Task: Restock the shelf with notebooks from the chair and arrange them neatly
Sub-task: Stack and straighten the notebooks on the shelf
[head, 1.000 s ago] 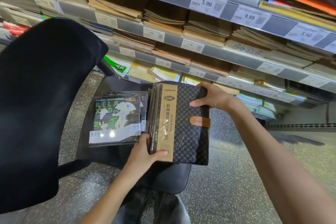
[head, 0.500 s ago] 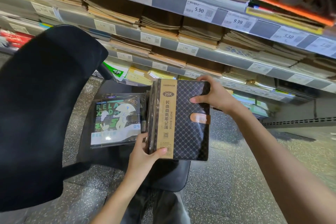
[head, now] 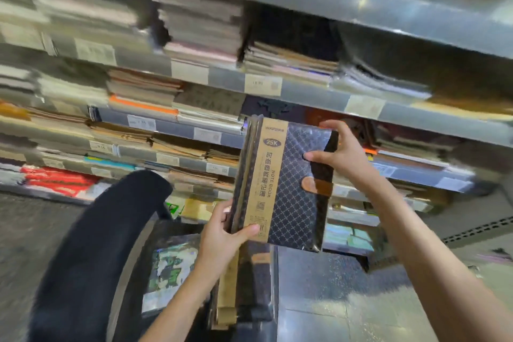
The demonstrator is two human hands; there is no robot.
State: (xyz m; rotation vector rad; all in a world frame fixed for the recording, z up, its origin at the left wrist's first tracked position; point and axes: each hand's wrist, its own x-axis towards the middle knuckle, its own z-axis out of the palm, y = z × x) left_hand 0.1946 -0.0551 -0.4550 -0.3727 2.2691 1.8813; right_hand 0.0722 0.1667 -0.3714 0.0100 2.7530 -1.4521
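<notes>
**Notebook stack held up before the shelves**

Both hands hold a stack of dark notebooks upright in open air in front of the shelf, clear of its edges. The left hand grips the lower spine corner, thumb on the tan band. The right hand pinches the upper right edge, thumb on the cover.

Below, more notebooks and a green-printed pack lie on the chair, whose black backrest rises at left. Just above the held stack sits a dark shelf bay between paper piles. Much is blurred. Speckled floor lies beneath.
</notes>
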